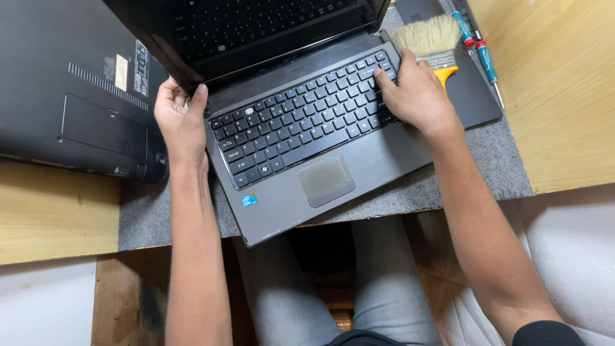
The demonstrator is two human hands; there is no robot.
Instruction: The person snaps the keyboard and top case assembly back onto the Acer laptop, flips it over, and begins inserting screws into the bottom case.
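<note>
While a pale wooden tabletop [564, 96] stretches across the scene, a grey felt mat [493, 160] covers its middle and carries an open grey laptop [359, 170], set askew with its near corner hanging past the tabletop edge above the seated person's grey-trousered knees. To the left lies a second laptop [70, 90], black and turned underside up, its near right corner just beside the open machine. The open laptop's dark screen [256, 25] tilts toward the camera at the far edge of the view. The left hand [181, 118] clasps the open laptop's left edge at the hinge, thumb on the deck and fingers curled around the side. The right hand [416, 93] rests at the right end of the black keyboard [301, 115], fingers bent, a fingertip on the keys. Under that hand sits a paintbrush [430, 38] with pale bristles and an orange handle; whether the hand grips it cannot be told. Two blue-handled screwdrivers [479, 48] lie just to its right.
</note>
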